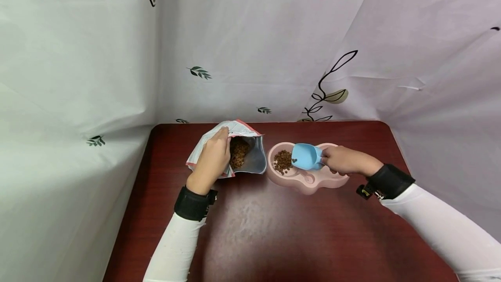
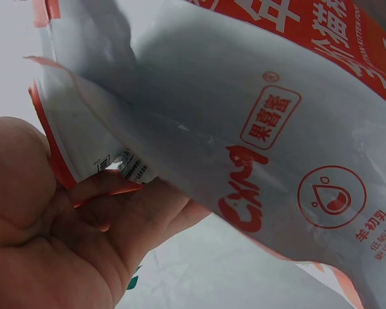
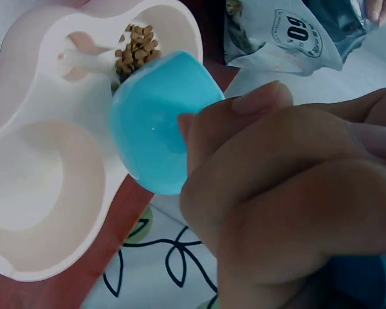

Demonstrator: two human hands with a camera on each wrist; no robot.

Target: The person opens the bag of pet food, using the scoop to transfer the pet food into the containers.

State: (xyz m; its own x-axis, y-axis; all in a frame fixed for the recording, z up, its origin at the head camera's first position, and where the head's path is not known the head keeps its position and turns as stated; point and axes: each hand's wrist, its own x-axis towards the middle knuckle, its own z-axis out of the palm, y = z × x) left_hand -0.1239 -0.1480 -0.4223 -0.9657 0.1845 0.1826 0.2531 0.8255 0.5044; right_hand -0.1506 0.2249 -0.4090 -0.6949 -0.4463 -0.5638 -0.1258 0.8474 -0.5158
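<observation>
My left hand (image 1: 212,156) grips the upper edge of a white and red pet-food bag (image 2: 199,122), which lies on its side with its mouth facing right. Brown kibble (image 1: 238,153) shows inside the silvery lining. My right hand (image 1: 348,161) holds a light blue scoop (image 1: 305,156) by its handle above a pink double pet bowl (image 1: 288,182). The scoop is tilted toward the left compartment, where a heap of kibble (image 1: 282,161) lies. A few pieces sit at the scoop's lip. In the right wrist view the bowl's other compartment (image 3: 26,174) holds no kibble.
The dark red table (image 1: 250,225) carries the bag and bowl near its far edge. White patterned cloth (image 1: 250,47) hangs behind and at both sides. Black bands (image 1: 193,203) circle both wrists.
</observation>
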